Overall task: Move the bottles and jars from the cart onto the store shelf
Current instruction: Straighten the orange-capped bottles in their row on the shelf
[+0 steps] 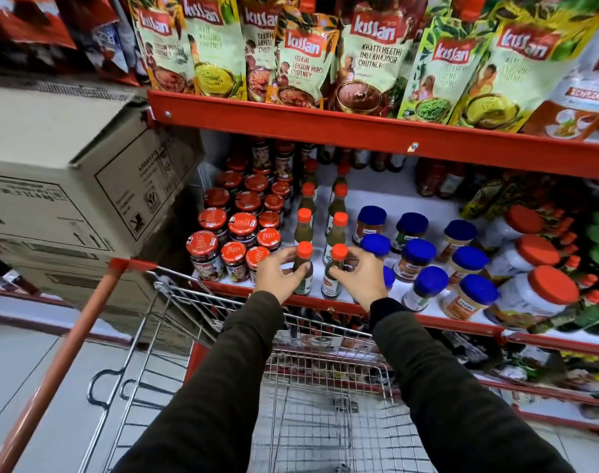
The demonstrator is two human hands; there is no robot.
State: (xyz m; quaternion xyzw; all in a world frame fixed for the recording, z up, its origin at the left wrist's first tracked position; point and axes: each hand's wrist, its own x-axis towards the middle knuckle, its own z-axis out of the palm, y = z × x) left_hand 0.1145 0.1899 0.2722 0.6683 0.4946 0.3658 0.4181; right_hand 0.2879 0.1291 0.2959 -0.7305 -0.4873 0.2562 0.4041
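Note:
Two green sauce bottles with orange caps stand at the front edge of the red store shelf [325,303]. My left hand [277,273] grips the left bottle [304,268] around its neck. My right hand [361,278] grips the right bottle [335,268] the same way. Behind them two rows of the same bottles [304,223] run back into the shelf. The wire cart [291,387] sits below my arms, and its basket looks bare in the visible part.
Red-lidded jars [236,230] fill the shelf to the left, blue-lidded jars [461,264] and larger orange-lidded tubs [536,291] to the right. Chutney pouches [301,56] hang on the shelf above. Cardboard boxes [69,186] are stacked at left beside the cart's red handle [62,363].

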